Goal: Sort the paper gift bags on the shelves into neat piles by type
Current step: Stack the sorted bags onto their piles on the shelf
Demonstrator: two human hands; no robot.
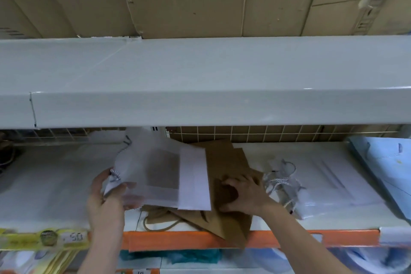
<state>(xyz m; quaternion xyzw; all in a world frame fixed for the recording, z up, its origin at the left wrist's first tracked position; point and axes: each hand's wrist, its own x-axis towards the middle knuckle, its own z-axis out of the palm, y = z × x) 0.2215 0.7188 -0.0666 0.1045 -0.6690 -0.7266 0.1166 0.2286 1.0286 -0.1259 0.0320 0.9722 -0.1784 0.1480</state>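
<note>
White bags (164,173) sit mid-shelf, lifted at their left end by the left hand (106,198), thumb over the top edge & fingers curled underneath, pinching the stack by its striped cord handle (114,176). Top white bag is see-through-ish w/ a greyish panel showing; motion blur, so count unclear. Lower shelf (55,184) is the ref here: white surface, orange front strip (289,238) along its edge, yellow price tag (44,239) at the far left of that edge. Just right of the white bags, touching & partly under them, brown bags (226,162) lie fanned out, one corner hanging over the shelf's front edge, a brown cord loop (160,222) poking out beneath. Right hand (242,193) rests on the brown bags, fingers curled & pressing down, thumb tucked at the stack's edge: gripping them. Further right on the shelf, a flat pile of white bags (333,184) w/ striped cords (282,184) facing the hand. Far right end: light blue bags (387,162), tilted.
</note>
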